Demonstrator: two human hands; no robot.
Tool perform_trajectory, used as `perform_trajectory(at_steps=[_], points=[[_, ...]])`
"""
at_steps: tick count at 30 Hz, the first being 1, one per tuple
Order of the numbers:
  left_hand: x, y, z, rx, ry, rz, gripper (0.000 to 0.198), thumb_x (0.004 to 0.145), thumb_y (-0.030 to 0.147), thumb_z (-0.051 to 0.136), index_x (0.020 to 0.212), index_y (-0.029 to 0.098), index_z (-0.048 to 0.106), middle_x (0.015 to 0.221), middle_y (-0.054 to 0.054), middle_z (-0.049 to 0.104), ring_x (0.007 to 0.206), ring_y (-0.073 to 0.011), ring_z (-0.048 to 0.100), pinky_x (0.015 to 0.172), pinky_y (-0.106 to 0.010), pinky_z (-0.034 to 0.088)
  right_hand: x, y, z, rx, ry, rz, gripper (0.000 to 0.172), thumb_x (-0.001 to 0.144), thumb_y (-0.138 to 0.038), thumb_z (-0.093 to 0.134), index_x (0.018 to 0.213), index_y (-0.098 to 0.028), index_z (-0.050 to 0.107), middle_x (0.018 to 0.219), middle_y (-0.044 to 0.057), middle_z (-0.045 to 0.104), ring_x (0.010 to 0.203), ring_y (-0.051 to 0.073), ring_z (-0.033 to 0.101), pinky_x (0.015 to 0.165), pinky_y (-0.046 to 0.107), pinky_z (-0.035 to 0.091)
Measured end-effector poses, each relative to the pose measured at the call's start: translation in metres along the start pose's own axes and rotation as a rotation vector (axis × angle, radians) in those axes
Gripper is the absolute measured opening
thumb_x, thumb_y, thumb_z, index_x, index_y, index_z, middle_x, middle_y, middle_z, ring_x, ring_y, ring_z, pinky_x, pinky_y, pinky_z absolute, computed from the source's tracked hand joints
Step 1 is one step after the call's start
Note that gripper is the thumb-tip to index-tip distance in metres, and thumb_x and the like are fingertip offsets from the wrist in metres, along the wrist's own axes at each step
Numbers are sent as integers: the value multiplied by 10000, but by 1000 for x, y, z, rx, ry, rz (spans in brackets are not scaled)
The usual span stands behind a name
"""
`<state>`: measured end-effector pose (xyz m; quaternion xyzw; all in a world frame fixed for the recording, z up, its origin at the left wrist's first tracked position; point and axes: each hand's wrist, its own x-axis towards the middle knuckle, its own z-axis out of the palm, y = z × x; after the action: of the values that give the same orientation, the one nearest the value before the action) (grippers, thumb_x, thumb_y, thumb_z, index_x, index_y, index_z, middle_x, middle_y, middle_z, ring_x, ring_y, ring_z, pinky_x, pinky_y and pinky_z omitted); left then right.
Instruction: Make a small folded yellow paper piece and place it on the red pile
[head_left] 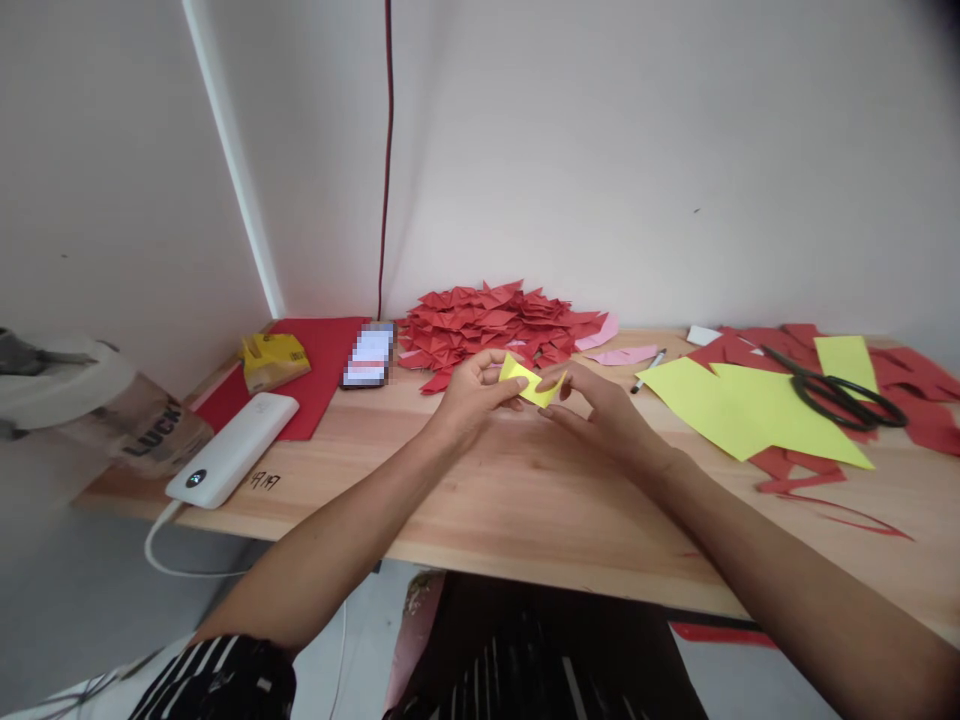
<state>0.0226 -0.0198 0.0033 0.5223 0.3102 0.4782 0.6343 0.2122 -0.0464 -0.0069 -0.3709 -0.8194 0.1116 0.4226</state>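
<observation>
The left hand (474,388) pinches a small, folded piece of bright yellow paper (532,386) between thumb and fingers, above the light-brown wooden table (487,500). The right hand (604,408), fingers half curled, meets the paper's right end; whether it grips cannot be told. Beyond lies a heap of pointed, folded red paper pieces (495,325); rightward, black-handled scissors (804,382) partly overlie a large, irregular yellow paper sheet (735,405); leftward, a white, oblong power bank (236,445).
</observation>
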Motion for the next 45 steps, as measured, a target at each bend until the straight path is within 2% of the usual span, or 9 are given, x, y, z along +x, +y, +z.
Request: perform_trajectory(at_steps=[6, 12, 17, 21, 27, 34, 37, 40, 45], points=[[-2, -2, 2, -54, 11, -72, 394, 624, 170, 788, 961, 139, 584, 841, -53, 703, 748, -151, 676, 744, -309, 549, -1, 6, -1, 14, 82, -17, 104, 860, -272, 637, 955, -232, 636, 1034, 76, 677, 912, 214, 623, 701, 337, 490], [-1, -8, 3, 15, 24, -43, 398, 626, 147, 786, 982, 145, 606, 889, -49, 711, 780, -124, 664, 796, -267, 499, -1, 8, 4, 90, 143, 224, 126, 852, -331, 639, 881, -213, 671, 905, 50, 687, 812, 204, 619, 695, 340, 484], [-5, -5, 5, -5, 48, -67, 334, 661, 130, 753, 950, 133, 586, 877, -59, 716, 753, -143, 695, 824, -304, 513, 0, 7, 9, 218, 186, 349, 157, 826, -346, 659, 896, -211, 696, 833, 26, 689, 764, 191, 618, 673, 325, 488], [-7, -1, 8, -33, 24, -119, 252, 695, 111, 722, 904, 124, 582, 823, -63, 720, 683, -147, 705, 781, -298, 527, 0, 9, 10, 264, 175, 371, 186, 823, -364, 666, 917, -207, 700, 851, 27, 698, 781, 194, 624, 677, 323, 490], [-7, 2, 10, 10, 55, -146, 204, 716, 95, 693, 890, 117, 589, 798, -66, 724, 647, -141, 704, 652, -227, 501, 0, 13, 13, 392, 164, 379, 233, 837, -403, 651, 972, -215, 683, 923, 38, 707, 836, 200, 642, 729, 339, 506], [-3, -6, 5, -43, 41, -178, 259, 698, 99, 692, 938, 110, 594, 765, -65, 715, 618, -130, 690, 558, -190, 445, -1, 5, 7, 87, 56, 241, 174, 845, -361, 640, 922, -216, 696, 884, 42, 700, 755, 182, 600, 692, 319, 472], [-3, -6, 5, -35, 33, -185, 252, 693, 103, 694, 924, 116, 595, 767, -63, 715, 602, -122, 681, 525, -182, 411, -1, 5, 7, 57, 77, 232, 158, 833, -351, 654, 904, -215, 690, 829, 35, 685, 718, 177, 584, 666, 313, 469], [-4, -3, 8, -9, 45, -163, 241, 695, 111, 696, 912, 117, 591, 783, -59, 713, 599, -116, 676, 530, -184, 413, -1, 6, 12, 159, 115, 282, 167, 835, -351, 652, 920, -212, 683, 848, 37, 686, 772, 195, 615, 690, 331, 491], [-6, -2, 10, -20, 80, -128, 260, 693, 94, 696, 916, 125, 568, 773, -43, 703, 581, -107, 663, 572, -207, 457, 0, 7, 19, 455, 145, 346, 234, 837, -363, 658, 1025, -224, 676, 1010, 50, 706, 921, 219, 654, 826, 391, 521]])
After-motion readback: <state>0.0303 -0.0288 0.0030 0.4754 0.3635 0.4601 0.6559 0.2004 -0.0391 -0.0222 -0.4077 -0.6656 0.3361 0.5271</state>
